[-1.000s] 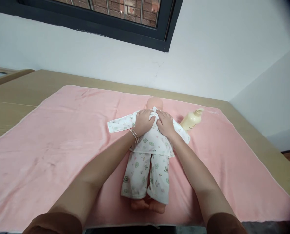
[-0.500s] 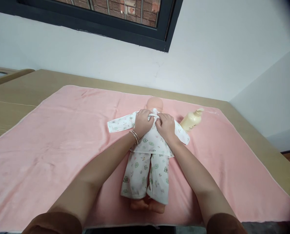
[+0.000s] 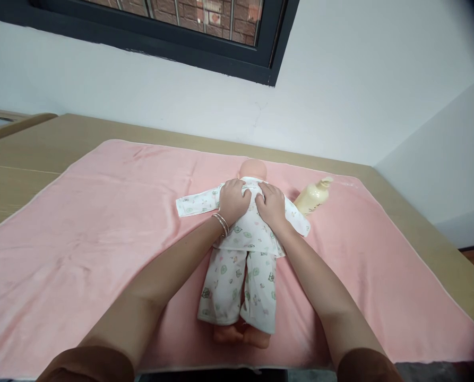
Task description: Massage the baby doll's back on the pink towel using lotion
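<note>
A baby doll [image 3: 252,168] lies on a pink blanket [image 3: 101,223], dressed in a white printed top [image 3: 249,228] and matching trousers [image 3: 237,286]. Its bare feet [image 3: 242,335] point toward me. My left hand [image 3: 232,199], with thin bangles on the wrist, lies flat on the doll's upper chest just below the collar. My right hand [image 3: 272,202] lies flat beside it, fingers stretched over the cloth. Both hands press on the top and hold nothing. The doll's sleeves stretch out to either side.
A cream pump bottle [image 3: 313,197] lies on the blanket just right of the doll's shoulder. The blanket covers a wooden table [image 3: 29,143] set against a white wall under a dark-framed window [image 3: 205,37]. The table's right edge drops off near the wall corner.
Half a second ago both hands pinched the top's collar together at the doll's neck. Now the fingers have let go and lie flat on the chest.
</note>
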A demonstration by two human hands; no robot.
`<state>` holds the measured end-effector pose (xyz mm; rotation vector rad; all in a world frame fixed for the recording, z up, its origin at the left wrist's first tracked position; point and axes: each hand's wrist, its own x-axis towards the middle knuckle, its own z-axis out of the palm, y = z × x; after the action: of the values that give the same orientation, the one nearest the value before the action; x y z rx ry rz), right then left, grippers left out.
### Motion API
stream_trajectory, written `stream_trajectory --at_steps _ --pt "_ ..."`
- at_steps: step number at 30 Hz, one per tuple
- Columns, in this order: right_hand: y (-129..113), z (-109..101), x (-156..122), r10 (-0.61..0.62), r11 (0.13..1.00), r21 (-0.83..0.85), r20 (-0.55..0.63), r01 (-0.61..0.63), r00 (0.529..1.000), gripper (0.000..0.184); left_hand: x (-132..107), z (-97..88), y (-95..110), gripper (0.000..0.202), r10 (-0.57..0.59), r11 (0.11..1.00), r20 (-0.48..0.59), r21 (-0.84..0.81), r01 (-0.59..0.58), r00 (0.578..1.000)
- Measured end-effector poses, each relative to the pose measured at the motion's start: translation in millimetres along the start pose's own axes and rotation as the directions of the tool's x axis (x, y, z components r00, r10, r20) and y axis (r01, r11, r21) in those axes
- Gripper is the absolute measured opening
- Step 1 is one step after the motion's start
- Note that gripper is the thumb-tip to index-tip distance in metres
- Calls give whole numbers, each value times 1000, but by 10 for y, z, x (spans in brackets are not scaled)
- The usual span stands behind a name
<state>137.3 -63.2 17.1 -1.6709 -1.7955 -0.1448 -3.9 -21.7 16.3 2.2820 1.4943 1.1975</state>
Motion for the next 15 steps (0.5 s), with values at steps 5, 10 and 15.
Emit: stream_trajectory --at_steps 5,10,15 --pt "15 16 1 9 1000 -23 32 -8 999 42 11 -11 9 27 -7 1000 34 10 6 999" --pt "-4 18 -40 21 998 -59 -14 -22 1000 42 15 -6 10 28 -9 1000 37 28 8 999" --pt "-4 19 -85 -83 995 -72 -139 74 987 45 27 24 -19 28 -15 1000 31 15 14 999"
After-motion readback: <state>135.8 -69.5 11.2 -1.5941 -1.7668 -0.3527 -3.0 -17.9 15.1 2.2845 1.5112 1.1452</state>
